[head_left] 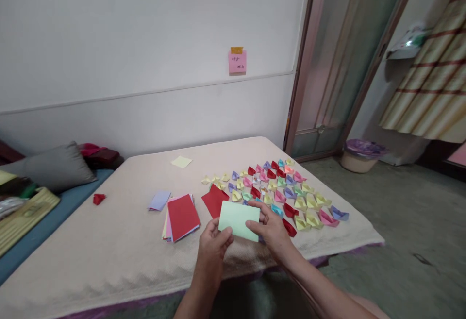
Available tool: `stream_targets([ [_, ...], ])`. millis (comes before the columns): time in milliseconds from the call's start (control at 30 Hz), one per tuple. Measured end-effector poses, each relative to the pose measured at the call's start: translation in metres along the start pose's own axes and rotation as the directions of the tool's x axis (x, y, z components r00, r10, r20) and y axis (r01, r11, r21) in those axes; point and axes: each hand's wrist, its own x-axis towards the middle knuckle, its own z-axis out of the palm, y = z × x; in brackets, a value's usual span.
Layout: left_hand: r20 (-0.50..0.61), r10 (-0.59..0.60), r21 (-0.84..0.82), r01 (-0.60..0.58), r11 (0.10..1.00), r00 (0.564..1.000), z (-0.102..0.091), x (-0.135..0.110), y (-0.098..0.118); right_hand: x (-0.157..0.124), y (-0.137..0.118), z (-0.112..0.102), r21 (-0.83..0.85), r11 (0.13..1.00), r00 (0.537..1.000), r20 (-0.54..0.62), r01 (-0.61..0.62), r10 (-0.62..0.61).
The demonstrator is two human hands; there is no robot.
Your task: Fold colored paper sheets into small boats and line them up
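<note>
A pale green sheet of paper point(238, 217) is held up above the front edge of the bed by both hands. My left hand point(214, 241) pinches its lower left corner, thumb on the near face. At the right side, my right hand point(271, 229) grips the sheet with its thumb in front and fingers behind. Just behind it lies red paper point(214, 198), partly covered by the green sheet. To the left is a stack of coloured sheets point(183, 218) with red on top. Many small folded paper boats point(279, 195) in several colours stand in rows at the right.
Light purple paper point(159, 201), a pale yellow sheet point(181, 161) and a small red folded piece point(98, 198) lie on the cream bedcover point(131, 246). A grey pillow point(54, 166) is at the left. On the floor at right stands a lined bin point(360, 161).
</note>
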Motion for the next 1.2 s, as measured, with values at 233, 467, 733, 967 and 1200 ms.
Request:
stream_targets([
  [233, -0.020, -0.130, 0.098, 0.131, 0.986, 0.991, 0.000, -0.004, -0.007, -0.001, 0.001, 0.000, -0.040, 0.999, 1.000, 0.018, 0.020, -0.019],
  [467, -0.059, -0.103, 0.108, 0.109, 0.988, 0.993, 0.001, -0.003, -0.005, -0.003, -0.002, 0.001, -0.087, 0.996, 0.999, -0.004, 0.033, -0.033],
  [733, -0.050, -0.071, 0.086, 0.075, 0.993, 0.996, -0.001, -0.003, -0.003, -0.001, -0.004, -0.001, -0.117, 0.993, 1.000, -0.002, 0.024, -0.024],
  [967, -0.087, 0.025, 0.143, -0.012, 0.990, 0.996, -0.005, 0.003, -0.005, 0.002, 0.000, -0.002, -0.239, 0.970, 0.995, 0.092, 0.047, -0.026],
  [1200, -0.164, -0.003, 0.103, 0.020, 0.994, 0.986, -0.003, 0.002, 0.003, 0.006, 0.007, -0.005, -0.378, 0.923, 0.984, 0.177, 0.075, -0.008],
])
